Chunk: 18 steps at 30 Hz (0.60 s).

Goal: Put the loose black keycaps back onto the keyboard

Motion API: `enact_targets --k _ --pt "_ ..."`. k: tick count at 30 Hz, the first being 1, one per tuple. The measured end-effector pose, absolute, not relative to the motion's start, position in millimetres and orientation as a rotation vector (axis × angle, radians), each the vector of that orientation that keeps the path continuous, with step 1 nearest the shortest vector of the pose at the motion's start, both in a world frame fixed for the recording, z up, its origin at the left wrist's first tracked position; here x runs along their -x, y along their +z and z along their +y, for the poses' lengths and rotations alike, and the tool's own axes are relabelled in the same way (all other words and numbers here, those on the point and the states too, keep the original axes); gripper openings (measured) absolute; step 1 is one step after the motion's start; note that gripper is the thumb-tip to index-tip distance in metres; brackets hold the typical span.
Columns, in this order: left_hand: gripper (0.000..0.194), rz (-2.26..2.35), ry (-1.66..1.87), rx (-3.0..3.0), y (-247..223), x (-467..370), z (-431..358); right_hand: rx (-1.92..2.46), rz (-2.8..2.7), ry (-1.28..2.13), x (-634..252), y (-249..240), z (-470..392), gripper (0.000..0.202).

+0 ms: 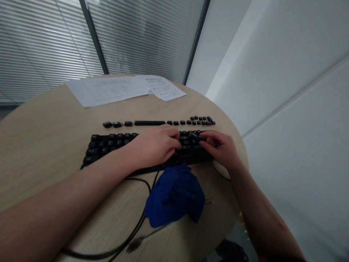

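Note:
A black keyboard lies across a round wooden table. My left hand rests palm down on its middle keys, fingers curled over them. My right hand sits at the keyboard's right end, its fingertips pinched on a black keycap. Beyond the keyboard runs a row of loose black keycaps, including a long bar. A crumpled blue cloth lies just in front of the keyboard, between my forearms.
Printed paper sheets lie at the table's far side. A black cable loops from the keyboard toward the near edge. Window blinds stand behind the table, and a white wall is at the right. The table edge drops off close to my right wrist.

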<state>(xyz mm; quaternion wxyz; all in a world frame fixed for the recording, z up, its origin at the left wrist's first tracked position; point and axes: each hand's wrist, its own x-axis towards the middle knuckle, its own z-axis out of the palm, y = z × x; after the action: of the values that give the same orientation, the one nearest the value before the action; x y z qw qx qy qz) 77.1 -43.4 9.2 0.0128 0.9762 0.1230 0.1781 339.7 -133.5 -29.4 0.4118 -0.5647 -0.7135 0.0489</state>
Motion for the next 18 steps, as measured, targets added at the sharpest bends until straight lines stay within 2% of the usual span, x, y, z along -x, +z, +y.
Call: enact_targets --k 7,18 --pt "0.026 0.471 0.617 -2.957 6.5 -74.7 -37.4 1.264 -2.151 0.278 -339.4 -28.5 -134.4 0.015" --pt "0.033 0.337 0.471 -2.903 5.3 -74.6 -37.0 1.177 -2.191 0.224 -337.8 -37.4 -131.8 0.011"
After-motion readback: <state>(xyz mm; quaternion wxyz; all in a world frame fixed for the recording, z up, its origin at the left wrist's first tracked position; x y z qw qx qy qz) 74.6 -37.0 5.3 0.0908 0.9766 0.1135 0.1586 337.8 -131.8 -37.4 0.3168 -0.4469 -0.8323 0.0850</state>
